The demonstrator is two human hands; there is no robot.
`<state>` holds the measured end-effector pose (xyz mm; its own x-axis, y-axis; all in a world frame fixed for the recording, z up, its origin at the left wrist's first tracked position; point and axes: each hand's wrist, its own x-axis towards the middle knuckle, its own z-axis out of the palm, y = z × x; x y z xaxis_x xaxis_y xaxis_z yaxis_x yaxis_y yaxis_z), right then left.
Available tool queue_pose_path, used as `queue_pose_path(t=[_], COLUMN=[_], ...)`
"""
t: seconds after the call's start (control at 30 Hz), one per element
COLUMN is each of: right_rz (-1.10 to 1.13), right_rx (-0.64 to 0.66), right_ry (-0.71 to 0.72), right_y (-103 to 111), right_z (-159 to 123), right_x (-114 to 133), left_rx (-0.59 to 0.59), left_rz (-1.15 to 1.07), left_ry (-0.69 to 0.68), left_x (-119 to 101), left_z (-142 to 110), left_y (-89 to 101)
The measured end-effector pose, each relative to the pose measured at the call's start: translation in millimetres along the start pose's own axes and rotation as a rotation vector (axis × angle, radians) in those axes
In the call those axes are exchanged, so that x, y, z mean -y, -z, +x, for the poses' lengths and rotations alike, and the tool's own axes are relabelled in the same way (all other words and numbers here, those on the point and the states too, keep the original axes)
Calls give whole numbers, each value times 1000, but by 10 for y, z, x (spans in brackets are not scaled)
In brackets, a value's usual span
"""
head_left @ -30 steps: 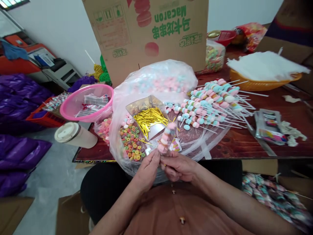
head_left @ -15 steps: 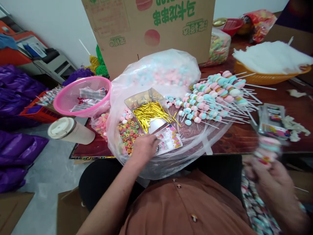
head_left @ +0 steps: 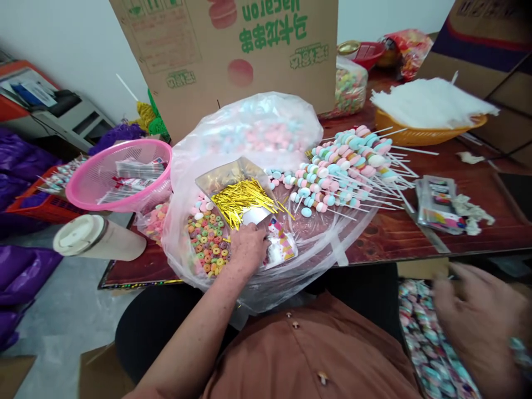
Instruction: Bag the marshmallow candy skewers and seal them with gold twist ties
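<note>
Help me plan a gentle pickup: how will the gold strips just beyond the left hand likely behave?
The gold strips look very thin, so each is probably light and easily bent. They lie loosely crisscrossed, so pulling one may drag or scatter others. Their shiny surface might feel slippery.

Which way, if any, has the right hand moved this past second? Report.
Yes: the right hand moved rightward, away from the gold twist ties.

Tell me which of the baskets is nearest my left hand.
The pink mesh basket, with printed packets inside, to the left of your left hand. The orange basket over at right and the red baskets are all farther from it.
</note>
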<state>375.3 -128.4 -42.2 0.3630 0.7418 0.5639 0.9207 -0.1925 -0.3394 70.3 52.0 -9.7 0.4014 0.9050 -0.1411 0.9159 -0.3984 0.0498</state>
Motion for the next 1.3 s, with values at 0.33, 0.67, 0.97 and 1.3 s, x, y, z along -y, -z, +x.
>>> queue_pose_path(t=[0.33,0.67,0.97,1.3], right_rz=[127,570,1023,1166], right_rx=[573,283,663,793], right_ry=[231,-19,-87,-143], right_y=[-1122,-957,-880,-619], right_z=[425,534,800,871], right_x=[1798,1472,1824,1735], left_rx=[-79,-177,123,331], left_rz=[-122,-470,-1116,-1431], left_ry=[4,-147,-183,-90], left_x=[-63,-71,77,32], left_z=[-139,29,-97,-72], left_y=[-151,59,314,424])
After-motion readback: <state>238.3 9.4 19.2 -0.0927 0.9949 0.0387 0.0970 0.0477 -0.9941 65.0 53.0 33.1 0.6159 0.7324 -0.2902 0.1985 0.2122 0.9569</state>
